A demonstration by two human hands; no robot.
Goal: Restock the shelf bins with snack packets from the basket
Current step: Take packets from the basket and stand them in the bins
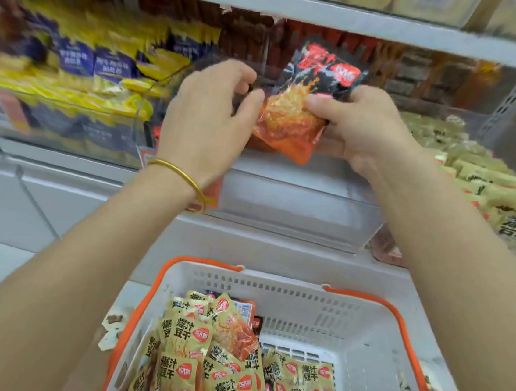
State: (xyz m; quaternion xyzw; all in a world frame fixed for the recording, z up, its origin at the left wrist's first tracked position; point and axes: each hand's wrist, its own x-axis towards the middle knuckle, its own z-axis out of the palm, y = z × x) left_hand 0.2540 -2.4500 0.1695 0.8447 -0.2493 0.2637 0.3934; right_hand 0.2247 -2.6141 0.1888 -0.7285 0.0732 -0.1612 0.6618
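Two hands raised at the clear shelf bin (pixel 297 199): right hand (pixel 362 126) pinching black-and-orange packet (pixel 304 104), left hand (pixel 207 116) curled beside, touching it. Basket (pixel 363 333) below, gold packets (pixel 186 375) printed 爆汁豆干.

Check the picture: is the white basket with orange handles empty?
No, the basket has many gold snack packets piled in its left part, while both hands hold a black-and-red packet at the shelf.

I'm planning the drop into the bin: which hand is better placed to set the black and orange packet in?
Right. The right hand already pinches the black and orange snack packet at the bin's front, while the left hand only curls beside it.
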